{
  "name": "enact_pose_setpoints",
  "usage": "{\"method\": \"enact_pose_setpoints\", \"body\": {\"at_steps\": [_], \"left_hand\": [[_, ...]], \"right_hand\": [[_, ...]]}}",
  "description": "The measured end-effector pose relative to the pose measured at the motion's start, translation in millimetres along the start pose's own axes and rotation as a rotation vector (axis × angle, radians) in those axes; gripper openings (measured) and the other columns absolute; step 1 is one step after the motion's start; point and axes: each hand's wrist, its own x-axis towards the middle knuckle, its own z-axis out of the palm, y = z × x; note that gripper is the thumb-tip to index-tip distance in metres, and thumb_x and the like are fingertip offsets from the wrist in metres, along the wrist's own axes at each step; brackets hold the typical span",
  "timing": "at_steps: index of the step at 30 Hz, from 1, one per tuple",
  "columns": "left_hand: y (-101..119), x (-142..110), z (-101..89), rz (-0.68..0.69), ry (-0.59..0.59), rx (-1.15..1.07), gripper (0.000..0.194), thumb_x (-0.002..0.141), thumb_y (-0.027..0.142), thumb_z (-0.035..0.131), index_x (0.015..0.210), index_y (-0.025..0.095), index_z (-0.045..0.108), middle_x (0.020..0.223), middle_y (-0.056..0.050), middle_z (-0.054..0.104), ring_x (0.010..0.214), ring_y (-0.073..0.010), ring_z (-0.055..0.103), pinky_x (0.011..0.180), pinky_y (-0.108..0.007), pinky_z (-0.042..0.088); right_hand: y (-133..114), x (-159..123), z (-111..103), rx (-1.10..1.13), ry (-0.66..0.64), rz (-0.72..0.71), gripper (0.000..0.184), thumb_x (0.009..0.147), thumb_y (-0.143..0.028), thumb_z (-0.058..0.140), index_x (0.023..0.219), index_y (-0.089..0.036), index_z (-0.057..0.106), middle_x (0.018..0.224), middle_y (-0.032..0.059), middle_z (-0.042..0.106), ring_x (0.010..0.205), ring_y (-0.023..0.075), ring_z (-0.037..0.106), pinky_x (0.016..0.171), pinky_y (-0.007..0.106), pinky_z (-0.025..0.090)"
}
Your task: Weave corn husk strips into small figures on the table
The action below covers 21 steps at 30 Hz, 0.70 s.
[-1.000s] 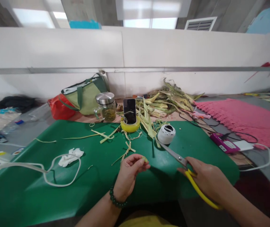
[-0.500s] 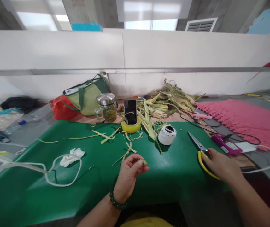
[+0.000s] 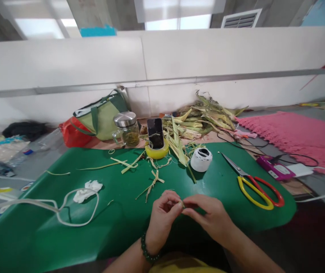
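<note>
My left hand [image 3: 165, 216] pinches a small pale-green piece of plant leaf [image 3: 182, 204], mostly hidden by the fingertips. My right hand [image 3: 208, 214] meets it there, thumb and forefinger closed on the same piece. Just beyond my hands lies a small knotted figure of pale leaf strips [image 3: 154, 181] on the green mat [image 3: 117, 235]. To the right, scissors [image 3: 248, 182] with one yellow and one red handle rest on the mat, blades pointing away and left. A white roll of thread or tape [image 3: 201, 160] stands between the figure and the scissors.
A phone [image 3: 155, 132] leans upright in a yellow tape roll [image 3: 157, 151]. Behind are dried husks [image 3: 208, 113], a glass mug [image 3: 130, 134] and a green bag [image 3: 105, 117]. White cable [image 3: 77, 223] and crumpled tissue [image 3: 87, 190] lie left; a purple device [image 3: 275, 168] sits right.
My right hand has let go of the scissors, which now lie on the mat, and has moved left to join my left hand at the small leaf piece.
</note>
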Motion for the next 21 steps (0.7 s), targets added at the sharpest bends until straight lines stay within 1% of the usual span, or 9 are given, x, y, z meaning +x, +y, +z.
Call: {"method": "enact_pose_setpoints", "body": {"at_steps": [3,7,10,12,13,15,17,19,21], "left_hand": [[-1.1,-1.5,-5.6,0.032,0.010,0.038,0.017,0.066,0.028,0.073,0.061,0.015,0.063,0.076,-0.001,0.053,0.067,-0.0110,0.051,0.059,-0.021,0.044],[-4.0,-7.7,-10.4,-0.014,-0.013,-0.007,0.019,0.068,0.030,0.072,0.062,0.015,0.061,0.076,0.000,0.051,0.057,-0.0077,0.048,0.052,-0.020,0.041],[5.7,-7.6,-17.9,-0.034,-0.089,0.114,0.021,0.069,0.035,0.070,0.069,0.016,0.061,0.074,0.000,0.055,0.058,-0.0103,0.052,0.055,-0.022,0.043],[21.2,1.2,-29.0,-0.021,-0.133,0.332,0.025,0.070,0.037,0.068,0.084,0.018,0.064,0.075,-0.002,0.060,0.065,-0.0140,0.055,0.058,-0.024,0.044],[30.5,9.0,-36.0,0.014,-0.088,0.482,0.026,0.073,0.039,0.064,0.090,0.019,0.063,0.075,-0.002,0.061,0.066,-0.0151,0.056,0.060,-0.024,0.043],[48.0,30.0,-50.7,0.097,0.054,0.851,0.025,0.080,0.042,0.055,0.087,0.019,0.063,0.074,-0.003,0.063,0.067,-0.0161,0.055,0.062,-0.025,0.041],[58.6,53.6,-62.1,0.095,0.117,1.177,0.028,0.082,0.043,0.050,0.084,0.019,0.064,0.076,-0.005,0.064,0.069,-0.0185,0.055,0.063,-0.027,0.038],[58.9,73.3,-67.6,0.048,0.067,1.333,0.031,0.082,0.045,0.049,0.084,0.018,0.065,0.077,-0.006,0.065,0.070,-0.0201,0.055,0.060,-0.028,0.036],[50.5,84.8,-68.0,0.001,-0.065,1.369,0.030,0.082,0.043,0.050,0.076,0.018,0.065,0.072,-0.005,0.064,0.067,-0.0188,0.055,0.058,-0.027,0.035]], "right_hand": [[-5.0,7.0,15.4,0.136,-0.025,0.039,0.021,0.086,-0.035,0.056,0.080,-0.020,0.069,0.068,0.0013,0.071,0.060,0.0114,0.064,0.059,0.019,0.050],[-5.2,14.0,10.5,0.279,-0.155,0.162,0.019,0.083,-0.031,0.059,0.072,-0.019,0.069,0.065,-0.0003,0.069,0.058,0.0103,0.062,0.057,0.018,0.047],[-4.8,18.3,6.2,0.347,-0.197,0.217,0.021,0.081,-0.032,0.061,0.068,-0.018,0.068,0.060,-0.0004,0.067,0.056,0.0103,0.060,0.053,0.018,0.046],[-1.5,20.6,6.2,0.336,-0.161,0.221,0.021,0.080,-0.032,0.061,0.067,-0.017,0.067,0.059,0.0002,0.066,0.055,0.0106,0.059,0.053,0.019,0.045],[0.9,21.7,6.9,0.321,-0.132,0.222,0.021,0.079,-0.032,0.061,0.067,-0.017,0.067,0.060,0.0006,0.066,0.056,0.0108,0.059,0.052,0.019,0.045],[5.9,24.1,9.4,0.291,-0.081,0.219,0.021,0.080,-0.032,0.060,0.067,-0.016,0.066,0.061,0.0011,0.066,0.056,0.0110,0.058,0.052,0.019,0.044],[9.0,27.4,12.2,0.271,-0.046,0.200,0.020,0.080,-0.031,0.060,0.068,-0.017,0.066,0.062,0.0014,0.065,0.057,0.0111,0.058,0.051,0.019,0.044],[9.1,31.8,14.2,0.246,-0.030,0.162,0.019,0.080,-0.030,0.060,0.068,-0.017,0.065,0.063,0.0016,0.065,0.059,0.0114,0.058,0.052,0.020,0.044],[7.6,37.4,15.2,0.232,-0.004,0.113,0.018,0.081,-0.029,0.060,0.069,-0.017,0.065,0.067,0.0026,0.064,0.061,0.0116,0.058,0.054,0.021,0.045]]}}
